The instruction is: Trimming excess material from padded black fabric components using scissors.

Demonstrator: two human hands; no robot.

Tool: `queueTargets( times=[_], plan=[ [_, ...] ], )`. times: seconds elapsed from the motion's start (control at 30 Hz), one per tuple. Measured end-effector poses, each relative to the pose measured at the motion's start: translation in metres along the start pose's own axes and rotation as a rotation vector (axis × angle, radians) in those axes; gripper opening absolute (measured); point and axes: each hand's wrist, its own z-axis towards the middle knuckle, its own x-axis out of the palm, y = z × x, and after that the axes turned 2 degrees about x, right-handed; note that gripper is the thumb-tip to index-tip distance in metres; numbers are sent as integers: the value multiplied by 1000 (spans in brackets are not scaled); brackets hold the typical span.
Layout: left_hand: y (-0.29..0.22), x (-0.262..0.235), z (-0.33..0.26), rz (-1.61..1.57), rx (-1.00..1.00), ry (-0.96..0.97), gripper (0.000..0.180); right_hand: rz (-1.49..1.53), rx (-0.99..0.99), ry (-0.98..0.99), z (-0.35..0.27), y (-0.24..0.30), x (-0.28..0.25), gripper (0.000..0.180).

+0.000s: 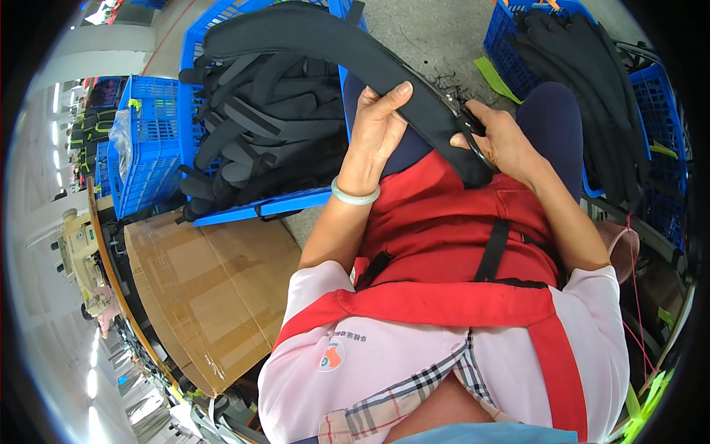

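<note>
A long, curved black padded strap [362,55] stretches from above the blue basket down across my lap, its lower end resting on my red apron [444,214]. My left hand [377,122] grips the strap's edge near its middle, thumb on top and fingers partly hidden. In my right hand [506,144] is a pair of scissors [469,124] with dark handles, held along the strap's right edge. The blades lie close against that edge; whether they are apart is hard to make out. Dark thread scraps [444,78] show beyond the blades.
Left of my legs a blue plastic basket [259,210] is heaped with similar black straps [274,122]. More blue crates [151,140] stand farther left, above a cardboard sheet [207,296]. At right, dark fabric pieces [599,89] hang over another blue crate [506,44]. A lime-green strip [495,80] lies nearby.
</note>
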Motion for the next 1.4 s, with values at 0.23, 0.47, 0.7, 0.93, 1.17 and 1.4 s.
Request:
queueTargets(
  times=[0.23, 0.47, 0.7, 0.93, 1.17, 1.4],
  plan=[
    [-17, 9, 8, 192, 70, -38, 11, -64, -23, -37, -1, -5, -1, 54],
    [-10, 12, 4, 96, 47, -87, 10, -71, 14, -9, 6, 4, 0, 56],
    [-8, 8, 5, 86, 56, -60, 12, -73, -63, -54, 12, 1, 3, 56],
    [-8, 7, 2, 172, 29, -6, 13, 44, -46, -51, 11, -4, 6, 55],
    [-20, 19, 11, 146, 164, -83, 12, -38, -65, -87, 10, 2, 7, 56],
    [-11, 14, 8, 136, 104, -87, 15, -133, 7, -52, 14, 14, 0, 58]
  ],
)
